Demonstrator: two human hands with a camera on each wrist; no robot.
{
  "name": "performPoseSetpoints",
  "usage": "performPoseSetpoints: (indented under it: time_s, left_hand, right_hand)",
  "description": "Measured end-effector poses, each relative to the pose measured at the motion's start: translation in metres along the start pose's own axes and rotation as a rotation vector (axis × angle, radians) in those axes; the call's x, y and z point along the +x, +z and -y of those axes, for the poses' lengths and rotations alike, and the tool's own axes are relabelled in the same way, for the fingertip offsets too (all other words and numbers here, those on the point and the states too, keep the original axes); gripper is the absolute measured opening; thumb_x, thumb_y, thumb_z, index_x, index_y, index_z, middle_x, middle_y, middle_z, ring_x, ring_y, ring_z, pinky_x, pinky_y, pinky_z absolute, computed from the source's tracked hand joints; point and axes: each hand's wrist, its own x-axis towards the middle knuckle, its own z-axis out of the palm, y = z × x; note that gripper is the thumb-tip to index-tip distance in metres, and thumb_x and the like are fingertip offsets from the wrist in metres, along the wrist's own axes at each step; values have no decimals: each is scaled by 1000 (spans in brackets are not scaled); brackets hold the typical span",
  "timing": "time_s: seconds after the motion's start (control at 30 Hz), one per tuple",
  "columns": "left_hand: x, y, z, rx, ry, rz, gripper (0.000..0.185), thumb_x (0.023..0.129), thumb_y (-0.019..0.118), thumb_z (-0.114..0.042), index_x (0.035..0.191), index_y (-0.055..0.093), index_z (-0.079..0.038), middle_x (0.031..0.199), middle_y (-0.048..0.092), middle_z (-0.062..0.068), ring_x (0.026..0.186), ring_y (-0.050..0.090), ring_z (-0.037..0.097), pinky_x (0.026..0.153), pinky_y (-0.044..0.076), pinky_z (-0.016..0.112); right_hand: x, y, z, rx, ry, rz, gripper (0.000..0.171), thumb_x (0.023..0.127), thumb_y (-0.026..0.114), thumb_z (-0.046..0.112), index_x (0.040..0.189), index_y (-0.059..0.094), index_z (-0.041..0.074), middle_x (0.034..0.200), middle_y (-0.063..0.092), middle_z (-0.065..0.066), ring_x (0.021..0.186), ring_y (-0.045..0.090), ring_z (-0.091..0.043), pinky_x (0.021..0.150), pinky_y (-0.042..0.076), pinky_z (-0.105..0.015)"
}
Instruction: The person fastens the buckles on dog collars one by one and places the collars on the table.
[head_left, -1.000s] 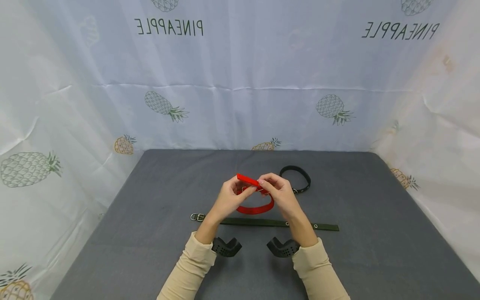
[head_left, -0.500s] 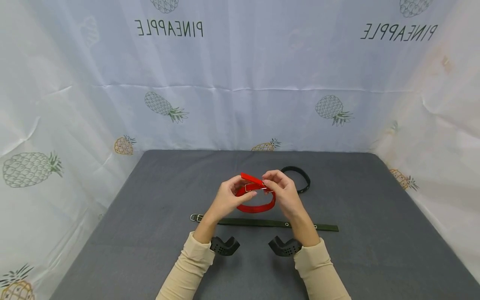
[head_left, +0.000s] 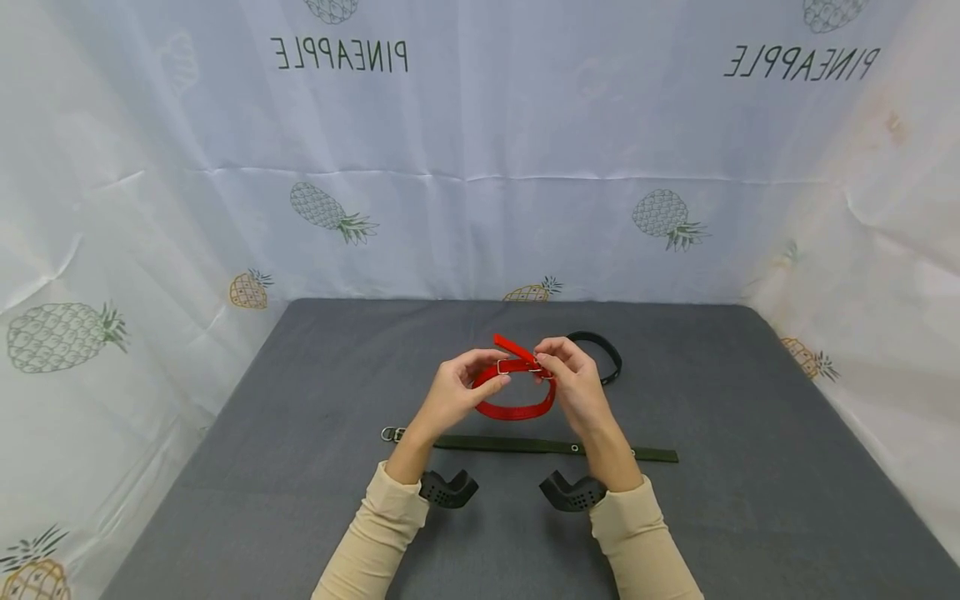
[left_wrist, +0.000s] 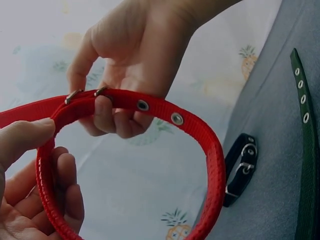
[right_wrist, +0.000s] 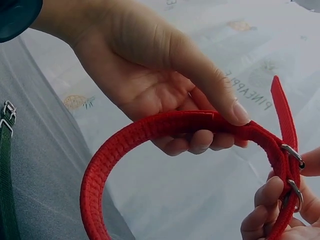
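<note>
Red collar (head_left: pixel 516 392) was held looped above the table (head_left: pixel 300 467): left hand (head_left: pixel 455 393) pinched its nine-o'clock side steady so right hand (head_left: pixel 568 380) could pinch the buckle (head_left: pixel 517 366) at twelve.

Red collar (head_left: pixel 516 392): woven webbing strap, bright red, with metal eyelets along one stretch and a silver metal buckle (head_left: pixel 502 367); curved into a closed loop, free tail end passed through the buckle and sticking up at a slant; held in the air above the tabletop (head_left: pixel 300 467), loop roughly level.
</note>
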Motion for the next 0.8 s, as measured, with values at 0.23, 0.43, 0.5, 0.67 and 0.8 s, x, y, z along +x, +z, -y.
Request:
performPoseSetpoints:
  time_s: [0.23,0.43,0.5,0.67,0.8]
  left_hand:
    - [0,1,0,-33,24,4,33,90,66,-6,121,61,3,115,65,26,88,63,-2,81,55,18]
    - [-1,1,2,-10,69,-8,31,89,68,-8,118,64,2,110,65,24,82,64,-1,77,56,18]
    - [-2,2,2,19,84,-13,30,88,69,-8,117,65,1,107,66,22,79,63,0,74,55,18]
    - [-1,4,3,84,112,-21,28,86,72,-9,113,69,-1,104,67,17,82,61,3,71,54,19]
    - [-1,6,5,132,121,-27,29,84,73,-11,113,70,-3,104,68,14,87,63,6,73,56,20]
  right_hand:
    - [1,-3,-1,-67,15,13,19,99,48,7,93,61,20,85,61,11,77,58,-8,76,51,-22]
    - [0,-5,0,-178,70,63,14,101,48,18,101,62,17,93,62,12,90,59,-8,87,49,-25]
    - [0,-6,1,-203,81,81,17,102,48,22,105,62,12,95,62,14,94,58,-8,90,47,-27]
    - [-1,-5,3,-235,83,139,33,102,47,29,112,62,1,96,63,16,99,56,-8,94,44,-30]
    - [-2,-6,3,-239,85,162,31,103,47,30,106,64,4,93,64,15,97,55,-9,93,43,-32]
